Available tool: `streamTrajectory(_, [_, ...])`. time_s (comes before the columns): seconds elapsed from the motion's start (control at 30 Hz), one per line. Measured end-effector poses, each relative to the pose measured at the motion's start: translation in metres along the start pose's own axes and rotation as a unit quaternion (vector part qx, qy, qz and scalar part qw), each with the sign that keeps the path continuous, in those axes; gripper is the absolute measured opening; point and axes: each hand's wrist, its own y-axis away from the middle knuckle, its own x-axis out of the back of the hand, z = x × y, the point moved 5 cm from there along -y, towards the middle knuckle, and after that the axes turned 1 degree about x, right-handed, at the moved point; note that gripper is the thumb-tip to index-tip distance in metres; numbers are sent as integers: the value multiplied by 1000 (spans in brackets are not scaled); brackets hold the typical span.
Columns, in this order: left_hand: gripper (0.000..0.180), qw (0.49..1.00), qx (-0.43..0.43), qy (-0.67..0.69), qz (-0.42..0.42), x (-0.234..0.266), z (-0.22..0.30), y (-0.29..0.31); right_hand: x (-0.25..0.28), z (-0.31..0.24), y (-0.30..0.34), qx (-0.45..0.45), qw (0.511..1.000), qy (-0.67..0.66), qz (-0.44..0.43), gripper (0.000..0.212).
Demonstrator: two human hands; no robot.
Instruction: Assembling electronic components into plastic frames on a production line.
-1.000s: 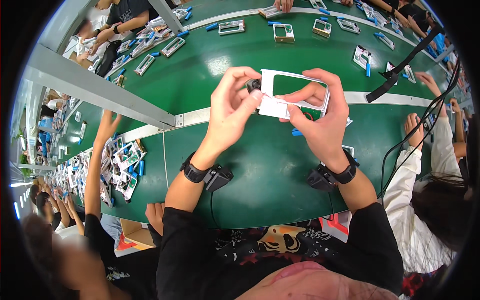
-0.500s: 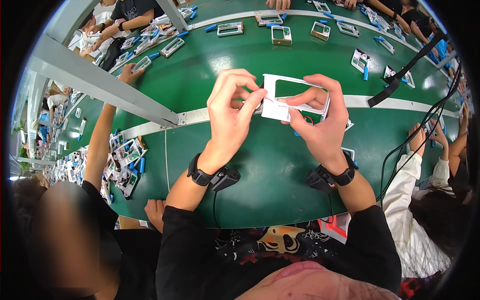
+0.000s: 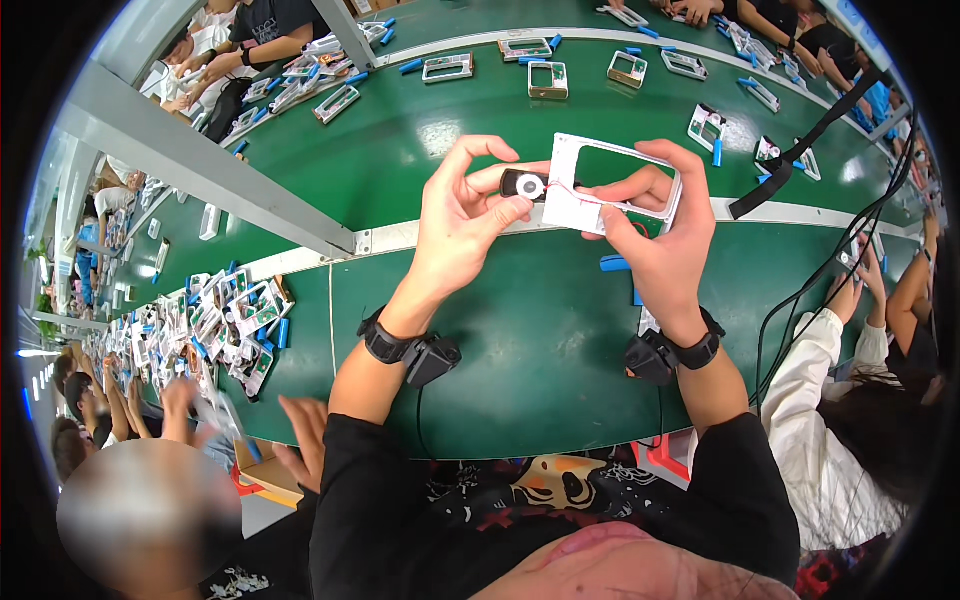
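My left hand (image 3: 462, 215) pinches a small black oval speaker (image 3: 512, 184) with a round silvery disc, thumb against its near side. Thin red wire (image 3: 562, 186) runs from it to a white plastic frame (image 3: 564, 165) with a large rectangular opening. My right hand (image 3: 662, 245) grips that frame at its right end, fingers reaching through the opening and thumb on the near edge. Below the frame is a blue cylinder (image 3: 615, 263); what it joins is hidden behind my right hand. The speaker sits just left of the frame, apart from it.
A heap of similar frames (image 3: 235, 320) with blue cylinders lies left on the green table (image 3: 480, 370). A grey post (image 3: 200, 150) slants across the upper left. Black cables (image 3: 800, 300) hang at right. More frames lie along the far belt; co-workers sit on both sides.
The speaker has come into view in my left hand, and the frame has moved slightly right. The left co-worker's arm has drawn back from the belt. Frames on the belt have shifted left.
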Motion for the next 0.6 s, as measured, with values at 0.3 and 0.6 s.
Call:
streamTrajectory(0.3, [26, 979, -51, -169, 105, 5, 2, 7, -10, 3, 4, 9, 999, 28, -25, 51])
streamTrajectory(0.6, [22, 934, -118, -307, 136, -1, 17, 13, -17, 9, 7, 84, 992, 77, -47, 51])
